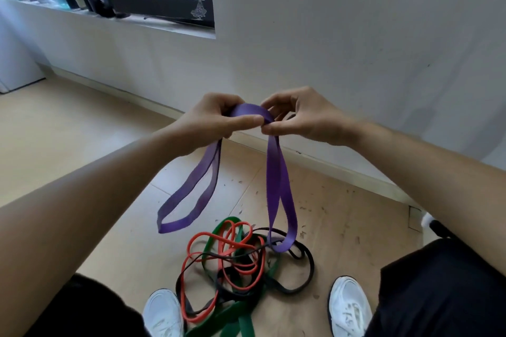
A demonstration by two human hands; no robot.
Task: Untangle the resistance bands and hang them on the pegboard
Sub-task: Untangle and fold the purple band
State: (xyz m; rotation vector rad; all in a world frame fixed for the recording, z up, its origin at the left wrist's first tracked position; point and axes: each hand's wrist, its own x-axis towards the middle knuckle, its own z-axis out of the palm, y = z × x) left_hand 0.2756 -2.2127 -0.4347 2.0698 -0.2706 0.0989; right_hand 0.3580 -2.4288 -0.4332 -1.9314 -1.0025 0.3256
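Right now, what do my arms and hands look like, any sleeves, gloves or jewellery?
The left forearm and right forearm are bare, no sleeve in view. The left hand and right hand wear no gloves; no watch, ring or bracelet shows.

Both hands, left (210, 115) and right (304, 117), pinch the purple band (276, 178) above the tangled bands (235, 262).
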